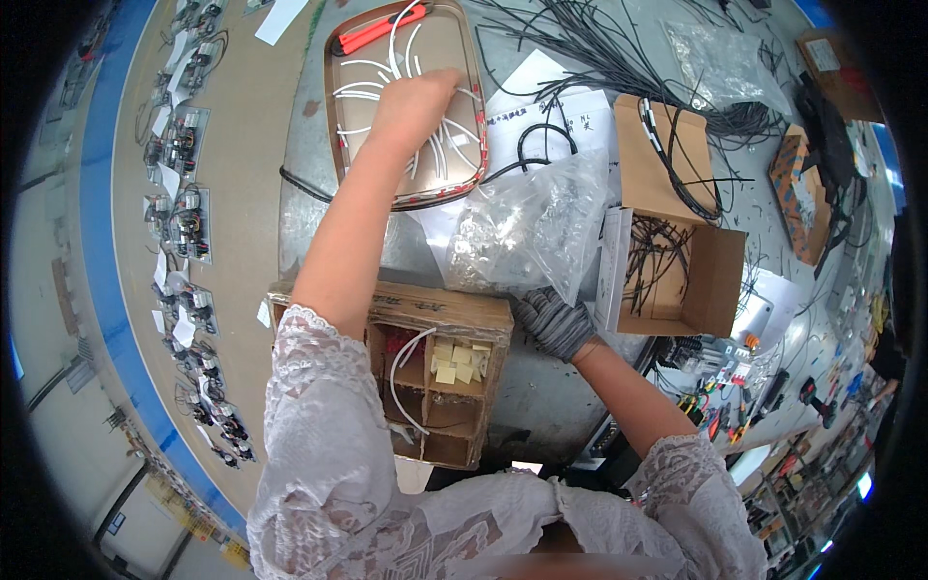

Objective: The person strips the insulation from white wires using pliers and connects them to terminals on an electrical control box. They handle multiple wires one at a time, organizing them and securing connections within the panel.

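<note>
My bare left hand (416,104) reaches over a shallow metal tray (332,116). Its fingers are curled down among short white wires (358,89), and their tips are hidden. One white wire rises past the hand toward the tray's far edge, beside a red and black cutter knife (382,31). My right hand (556,324), in a grey striped glove, has its fingers bent at the near edge of a clear plastic bag (522,227) holding small shiny pieces. Whatever it may grip is hidden.
Near me, a divided cardboard box (498,324) holds yellow pieces and a white wire. An open carton (715,285) with black wires stands to the right. Long black cables (619,72) spread across the back. Rows of small assemblies (188,222) line the left side.
</note>
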{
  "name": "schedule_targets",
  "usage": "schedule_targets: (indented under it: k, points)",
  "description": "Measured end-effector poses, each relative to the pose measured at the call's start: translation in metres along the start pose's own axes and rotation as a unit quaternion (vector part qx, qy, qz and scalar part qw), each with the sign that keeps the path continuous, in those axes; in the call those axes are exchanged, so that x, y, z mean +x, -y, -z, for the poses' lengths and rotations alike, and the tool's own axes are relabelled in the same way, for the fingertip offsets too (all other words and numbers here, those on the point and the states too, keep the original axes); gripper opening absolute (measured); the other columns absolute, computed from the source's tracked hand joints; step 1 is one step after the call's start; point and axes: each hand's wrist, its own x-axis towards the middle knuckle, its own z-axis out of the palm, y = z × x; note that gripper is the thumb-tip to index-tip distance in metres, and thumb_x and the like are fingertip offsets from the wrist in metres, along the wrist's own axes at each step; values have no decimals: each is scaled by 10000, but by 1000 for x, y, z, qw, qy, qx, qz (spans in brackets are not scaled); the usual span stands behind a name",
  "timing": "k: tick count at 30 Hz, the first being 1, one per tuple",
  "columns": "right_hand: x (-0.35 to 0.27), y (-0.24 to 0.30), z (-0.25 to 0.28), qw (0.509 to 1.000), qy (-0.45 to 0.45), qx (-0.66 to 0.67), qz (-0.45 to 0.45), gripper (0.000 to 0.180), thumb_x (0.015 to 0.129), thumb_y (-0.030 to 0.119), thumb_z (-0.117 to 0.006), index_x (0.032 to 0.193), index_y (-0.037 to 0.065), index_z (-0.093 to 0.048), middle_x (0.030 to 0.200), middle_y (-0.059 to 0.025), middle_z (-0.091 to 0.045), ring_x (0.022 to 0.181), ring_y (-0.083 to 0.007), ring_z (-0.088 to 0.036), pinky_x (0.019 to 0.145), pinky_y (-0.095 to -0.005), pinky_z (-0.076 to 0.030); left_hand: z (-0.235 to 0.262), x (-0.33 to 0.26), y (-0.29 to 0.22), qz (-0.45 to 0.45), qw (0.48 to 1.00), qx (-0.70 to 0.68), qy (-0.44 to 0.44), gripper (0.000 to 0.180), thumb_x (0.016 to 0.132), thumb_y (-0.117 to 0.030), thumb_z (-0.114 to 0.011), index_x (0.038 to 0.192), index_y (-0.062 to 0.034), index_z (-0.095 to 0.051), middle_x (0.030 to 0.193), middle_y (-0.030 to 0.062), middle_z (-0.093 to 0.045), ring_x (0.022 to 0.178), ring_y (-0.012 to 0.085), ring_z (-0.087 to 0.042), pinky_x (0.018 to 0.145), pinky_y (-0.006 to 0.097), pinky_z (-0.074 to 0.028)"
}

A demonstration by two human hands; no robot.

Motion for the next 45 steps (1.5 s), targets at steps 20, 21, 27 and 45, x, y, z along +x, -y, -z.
schedule_targets:
  k: [20, 21, 27, 45]
  points:
    - [2, 0, 6, 998, -57, 2, 18, 274, 927, 261, -446, 1131, 150, -592, 982, -155, -636, 804, -342, -639, 695, -433, -535, 12, -26, 4, -66, 982, 23, -175, 100, 810, -143, -653, 863, -121, -571, 721, 4, -644, 604, 178, -643, 500, 295, -493]
    - [2, 0, 8, 999, -49, -4, 20, 269, 929, 263, -443, 1121, 150, -595, 990, -156, -634, 813, -346, -637, 706, -434, -533, 11, -26, 5, -65, 982, 22, -177, 98, 811, -145, -652, 862, -124, -570, 715, 3, -641, 600, 176, -642, 498, 295, -492]
    - [4, 2, 12, 999, -43, 11, 5, 285, 927, 281, -445, 1116, 131, -596, 1016, -171, -633, 838, -364, -632, 746, -443, -521, 11, -30, 6, -55, 984, 19, -169, 85, 822, -158, -641, 867, -133, -574, 713, 12, -648, 588, 186, -640, 495, 302, -489]
    - [1, 0, 6, 999, 37, -3, -27, 429, 778, 153, -558, 1206, 126, -564, 1038, -100, -586, 907, -290, -576, 789, -403, -495, 16, -50, 42, 119, 991, -51, -40, 246, 904, -202, -524, 1124, -195, -634, 789, 155, -664, 720, 329, -646, 649, 431, -507]
